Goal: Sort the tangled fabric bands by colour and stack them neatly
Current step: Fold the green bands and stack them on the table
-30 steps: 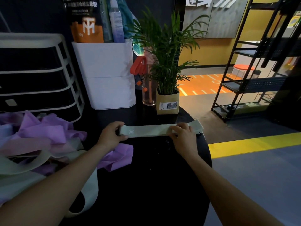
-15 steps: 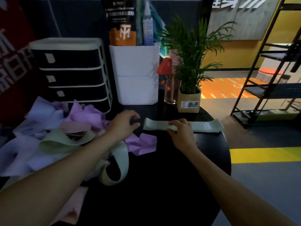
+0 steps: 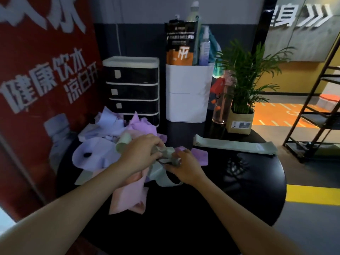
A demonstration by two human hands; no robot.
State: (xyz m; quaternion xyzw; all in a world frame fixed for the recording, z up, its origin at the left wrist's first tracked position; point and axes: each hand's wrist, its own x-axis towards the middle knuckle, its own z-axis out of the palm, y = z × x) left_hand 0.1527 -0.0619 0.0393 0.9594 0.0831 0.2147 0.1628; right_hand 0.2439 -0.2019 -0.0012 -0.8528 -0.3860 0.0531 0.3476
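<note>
A tangled heap of fabric bands (image 3: 110,144), lilac, pale blue, pink and pale green, lies on the left of the round black table (image 3: 239,181). My left hand (image 3: 141,153) and my right hand (image 3: 184,164) both grip a twisted pale green band (image 3: 166,153) at the heap's right edge. Part of that band loops down below my hands. A pink band (image 3: 128,196) lies under my left forearm. Flat pale green bands (image 3: 235,146) lie stacked near the table's far right edge.
Behind the heap stands a black and white drawer unit (image 3: 131,89). A white bin (image 3: 188,92) with bottles, a clear bottle (image 3: 220,107) and a potted plant (image 3: 241,115) line the back. A red banner (image 3: 46,89) is at left, a black rack (image 3: 312,116) at right.
My left hand left the flat green band and moved to the heap. My right hand followed, and both now hold a twisted green band. The view turned left.
</note>
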